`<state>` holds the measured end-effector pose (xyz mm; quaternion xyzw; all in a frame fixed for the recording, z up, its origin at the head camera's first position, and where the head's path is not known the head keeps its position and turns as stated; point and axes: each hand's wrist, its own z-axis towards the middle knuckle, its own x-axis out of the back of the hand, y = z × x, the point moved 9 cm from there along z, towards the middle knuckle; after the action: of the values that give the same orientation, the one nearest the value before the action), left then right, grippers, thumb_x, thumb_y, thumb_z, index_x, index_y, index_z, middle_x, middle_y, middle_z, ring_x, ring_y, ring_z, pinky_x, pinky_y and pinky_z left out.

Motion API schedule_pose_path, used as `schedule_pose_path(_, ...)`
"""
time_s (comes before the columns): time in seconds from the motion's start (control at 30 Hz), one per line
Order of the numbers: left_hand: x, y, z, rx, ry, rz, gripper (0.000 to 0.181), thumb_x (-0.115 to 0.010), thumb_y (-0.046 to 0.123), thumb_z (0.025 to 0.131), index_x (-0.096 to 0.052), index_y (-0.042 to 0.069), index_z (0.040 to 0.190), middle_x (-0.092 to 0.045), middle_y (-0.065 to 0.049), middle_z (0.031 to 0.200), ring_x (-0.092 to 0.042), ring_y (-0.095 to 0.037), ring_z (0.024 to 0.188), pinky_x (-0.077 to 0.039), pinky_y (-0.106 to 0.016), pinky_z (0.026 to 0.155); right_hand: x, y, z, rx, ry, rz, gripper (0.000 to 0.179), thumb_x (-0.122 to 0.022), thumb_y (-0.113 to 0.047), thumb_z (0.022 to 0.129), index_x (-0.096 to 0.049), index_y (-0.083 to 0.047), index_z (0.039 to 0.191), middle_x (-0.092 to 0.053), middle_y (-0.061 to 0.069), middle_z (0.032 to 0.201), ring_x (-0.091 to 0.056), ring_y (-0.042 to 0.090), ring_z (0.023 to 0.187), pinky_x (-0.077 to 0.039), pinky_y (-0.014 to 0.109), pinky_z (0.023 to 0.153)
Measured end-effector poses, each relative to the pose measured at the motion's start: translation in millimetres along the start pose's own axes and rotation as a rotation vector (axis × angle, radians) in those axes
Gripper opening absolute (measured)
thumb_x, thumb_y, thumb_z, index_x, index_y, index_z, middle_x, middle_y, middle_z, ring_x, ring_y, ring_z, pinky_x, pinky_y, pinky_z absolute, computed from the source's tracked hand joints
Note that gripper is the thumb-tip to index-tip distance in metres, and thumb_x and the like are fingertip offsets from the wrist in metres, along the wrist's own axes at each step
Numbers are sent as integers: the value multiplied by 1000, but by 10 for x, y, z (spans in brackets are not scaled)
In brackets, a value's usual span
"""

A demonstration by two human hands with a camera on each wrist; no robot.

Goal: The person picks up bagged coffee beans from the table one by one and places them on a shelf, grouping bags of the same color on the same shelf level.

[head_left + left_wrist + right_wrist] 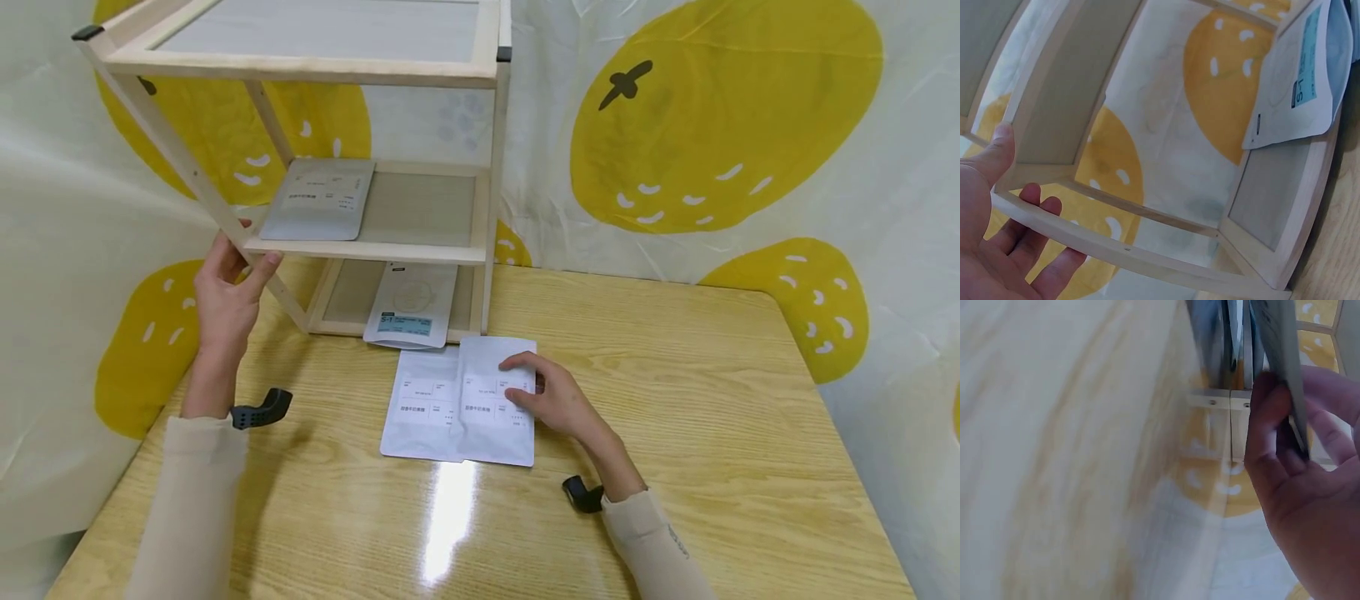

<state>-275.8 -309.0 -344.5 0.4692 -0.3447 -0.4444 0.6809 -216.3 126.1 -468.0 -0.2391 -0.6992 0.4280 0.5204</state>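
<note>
My left hand (228, 300) grips a light wooden shelf rack (375, 251) at its front left post, the thumb lying by the middle shelf's edge. With my right hand (561, 398) I pinch the right side of a white pouch (491, 442); in the right wrist view that pouch (1285, 344) stands edge-on between thumb and fingers. It overlaps a second white pouch (420, 421) to its left on the table. Another pouch (318, 200) lies on the middle shelf. A pouch with a blue S-1 label (411, 300) lies on the bottom shelf, its end past the front edge.
The rack stands at the back left of the wooden table (675, 417). Behind and beside it hangs a pale curtain (540, 150) with big yellow fruit prints. Black wrist mounts (262, 408) stick out from both sleeves.
</note>
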Motion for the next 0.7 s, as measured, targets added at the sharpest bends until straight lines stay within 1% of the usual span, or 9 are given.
schedule_pose_path(0.13,2,2,-9,-10,3,15,45,-76,12,95,-65,18,138,-68,2,131,-58,-15,115,-50,-18,91,0,-5,-18,-20,5,54,34,-74,-10,97,-68,-23,128,-68,11,125,-58,14,64,-48,22,58)
schedule_pose_path(0.23,3,0,-14,-10,5,20,45,-76,13,95,-65,18,138,-68,3,130,-58,-15,114,-50,-18,91,-2,-30,-33,-12,14,94,33,-73,-10,98,-69,-23,128,-68,12,125,-53,14,57,-44,21,54)
schedule_pose_path(0.33,1,-1,-19,-4,4,16,45,-76,13,95,-65,17,138,-68,3,130,-59,-15,115,-50,-17,91,-16,-58,-45,4,20,128,31,-73,-10,98,-70,-21,127,-69,12,126,-57,14,62,-47,21,56)
schedule_pose_path(0.43,-2,2,-23,-1,2,5,45,-76,12,95,-65,15,138,-68,3,129,-59,-15,115,-50,-17,91,-46,-70,-53,10,14,163,33,-76,-9,95,-69,-17,127,-68,14,128,-68,15,73,-56,24,63)
schedule_pose_path(0.5,-1,9,-26,-4,2,-3,45,-76,12,94,-65,14,138,-69,3,128,-59,-15,114,-51,-18,91,-64,-67,-56,1,12,185,37,-79,-8,93,-69,-17,127,-68,15,127,-72,16,80,-60,27,66)
schedule_pose_path(0.57,0,7,-24,-3,2,-8,45,-76,11,94,-65,15,137,-69,3,129,-59,-15,115,-51,-18,91,-74,-70,-55,-6,10,200,40,-81,-7,90,-68,-17,127,-67,16,127,-75,18,85,-62,29,67)
schedule_pose_path(0.7,1,-1,-24,7,4,-7,45,-77,12,94,-65,15,138,-68,3,130,-58,-15,116,-51,-17,91,-57,-96,-57,1,27,212,42,-82,-6,89,-68,-18,127,-66,15,127,-75,21,87,-62,30,67)
